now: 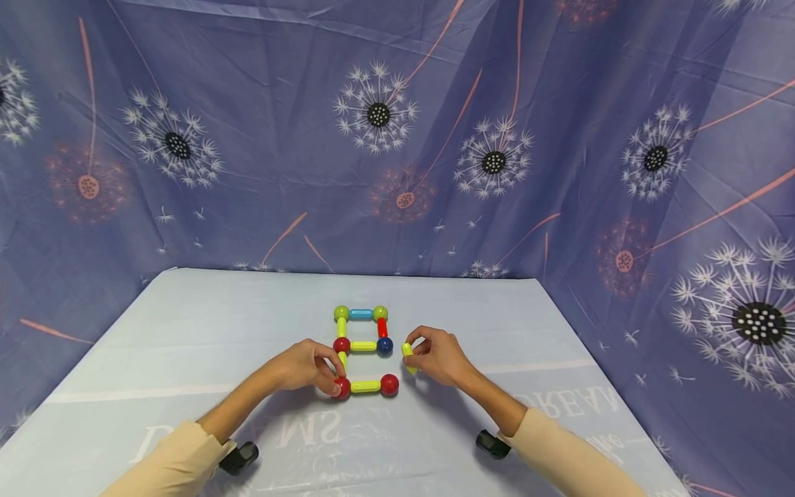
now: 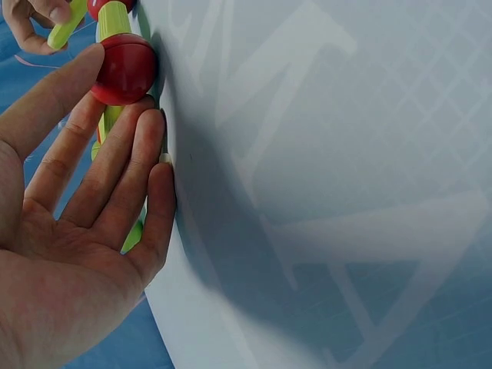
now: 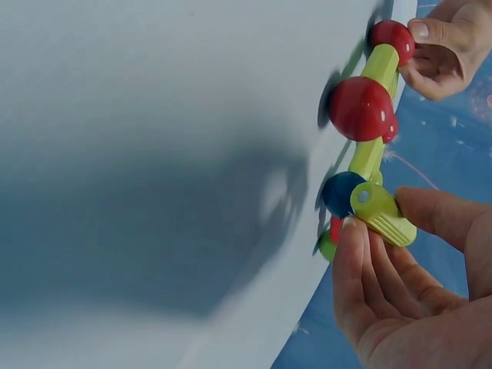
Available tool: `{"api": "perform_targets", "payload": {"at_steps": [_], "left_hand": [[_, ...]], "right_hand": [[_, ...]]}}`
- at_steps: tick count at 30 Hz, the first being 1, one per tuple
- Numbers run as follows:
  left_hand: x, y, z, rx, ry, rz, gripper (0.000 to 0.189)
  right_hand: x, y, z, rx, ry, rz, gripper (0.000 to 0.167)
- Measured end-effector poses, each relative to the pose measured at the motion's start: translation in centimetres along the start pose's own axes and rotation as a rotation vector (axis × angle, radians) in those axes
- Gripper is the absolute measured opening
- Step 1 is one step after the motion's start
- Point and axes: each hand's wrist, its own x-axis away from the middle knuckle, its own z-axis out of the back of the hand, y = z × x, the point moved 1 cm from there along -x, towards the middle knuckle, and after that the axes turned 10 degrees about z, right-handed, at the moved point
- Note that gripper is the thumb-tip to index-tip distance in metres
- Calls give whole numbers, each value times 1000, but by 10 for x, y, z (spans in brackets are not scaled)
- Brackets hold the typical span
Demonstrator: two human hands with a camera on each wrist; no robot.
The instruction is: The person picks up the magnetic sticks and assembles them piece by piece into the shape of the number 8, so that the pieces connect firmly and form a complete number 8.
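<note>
A flat frame of balls and rods lies on the table. Its far part is a square with two green balls [image 1: 341, 313], a light-blue rod [image 1: 361, 314], a red rod [image 1: 382, 328], a dark blue ball [image 1: 385, 346] and yellow-green rods. The left hand [image 1: 308, 366] pinches the near-left red ball [image 2: 127, 69] between thumb and fingers. A yellow-green rod [image 1: 365, 386] joins that ball to another red ball [image 1: 389, 384]. Just right of the frame, the right hand [image 1: 439, 355] holds a loose yellow-green rod [image 3: 382, 214] between thumb and fingertips, its end facing the right wrist camera.
A pale cloth with printed letters covers the table [image 1: 205, 324]. A purple-blue curtain [image 1: 279, 138] with dandelion prints hangs behind and at the sides. Black wrist devices [image 1: 239, 458] sit below both forearms.
</note>
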Motion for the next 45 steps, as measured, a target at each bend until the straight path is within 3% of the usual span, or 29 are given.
{"api": "perform_targets", "payload": {"at_steps": [23, 45], "left_hand": [[0, 1, 1, 19, -17, -2, 24], [0, -1, 0, 21, -17, -8, 25]], "right_hand": [[-8, -5, -15, -141, -19, -25, 30], [-9, -9, -22, -164, -46, -31, 32]]}}
